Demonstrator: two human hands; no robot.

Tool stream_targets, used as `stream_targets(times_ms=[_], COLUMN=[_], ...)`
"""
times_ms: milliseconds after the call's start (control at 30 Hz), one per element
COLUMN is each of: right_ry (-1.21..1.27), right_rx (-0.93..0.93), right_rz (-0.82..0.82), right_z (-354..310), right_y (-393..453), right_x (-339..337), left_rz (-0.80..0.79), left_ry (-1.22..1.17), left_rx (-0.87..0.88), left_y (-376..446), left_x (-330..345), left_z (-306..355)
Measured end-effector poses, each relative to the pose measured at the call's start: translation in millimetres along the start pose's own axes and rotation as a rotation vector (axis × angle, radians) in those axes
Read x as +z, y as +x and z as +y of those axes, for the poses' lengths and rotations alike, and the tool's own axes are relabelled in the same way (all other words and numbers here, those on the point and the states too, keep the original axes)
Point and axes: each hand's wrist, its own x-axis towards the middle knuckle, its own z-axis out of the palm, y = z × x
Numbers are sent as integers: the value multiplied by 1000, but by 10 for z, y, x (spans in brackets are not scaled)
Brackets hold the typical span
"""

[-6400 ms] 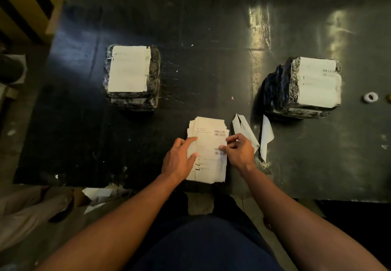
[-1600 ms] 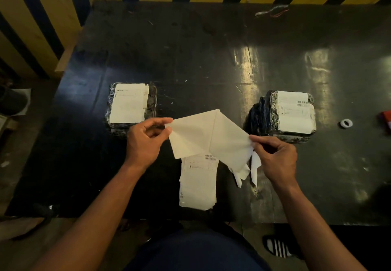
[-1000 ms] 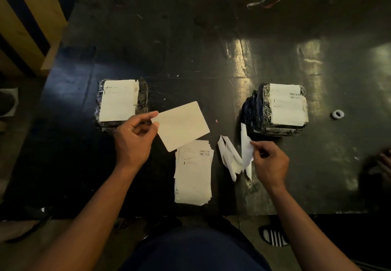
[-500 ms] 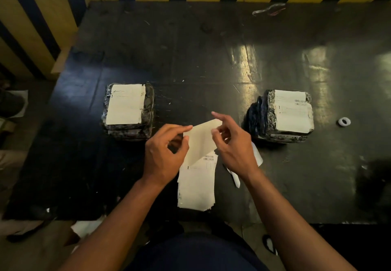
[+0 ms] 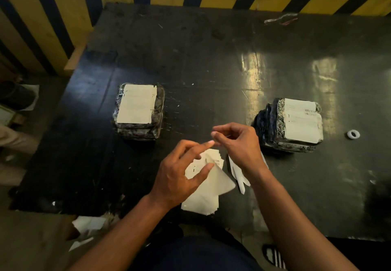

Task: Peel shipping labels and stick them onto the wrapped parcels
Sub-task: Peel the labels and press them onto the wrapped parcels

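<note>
Two parcels in dark shiny wrap lie on the black table [image 5: 211,63]. The left parcel [image 5: 158,112] and the right parcel [image 5: 268,122] each carry a white label on top. A stack of label sheets [image 5: 201,205] lies at the near edge between them. My left hand [image 5: 179,175] hovers over the stack, thumb pressed on a loose white label [image 5: 220,184] that sits askew, index finger stretched out. My right hand [image 5: 241,145] is just beyond it, its fingertips pinched together against my left index fingertip; I see nothing between them.
Peeled backing strips [image 5: 239,175] lie right of the stack, partly under my right wrist. A small white ring [image 5: 353,134] sits far right, thin wires [image 5: 281,18] at the back edge. Paper scraps [image 5: 88,224] litter the floor. A yellow-and-black striped wall [image 5: 63,6] runs behind.
The backing was pulled off and dropped to the right. Both hands then met over the stack; the label has sunk from between them to under my left thumb.
</note>
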Motion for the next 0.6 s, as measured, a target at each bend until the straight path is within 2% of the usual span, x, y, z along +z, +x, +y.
stream_targets(times_ms=[133, 300, 400, 600], right_ry=[-192, -299, -403, -408], right_rx=[-68, -121, -176, -71], right_rz=[-28, -191, -215, -195], right_z=[-12, -27, -40, -35], right_y=[-7, 24, 54, 126], right_x=[16, 14, 72, 147], left_rz=[59, 17, -10, -44], left_ry=[3, 45, 87, 150], left_rx=[-46, 16, 56, 148], left_y=[4, 48, 81, 120], left_x=[-47, -134, -174, -222], left_z=[-70, -147, -179, -211])
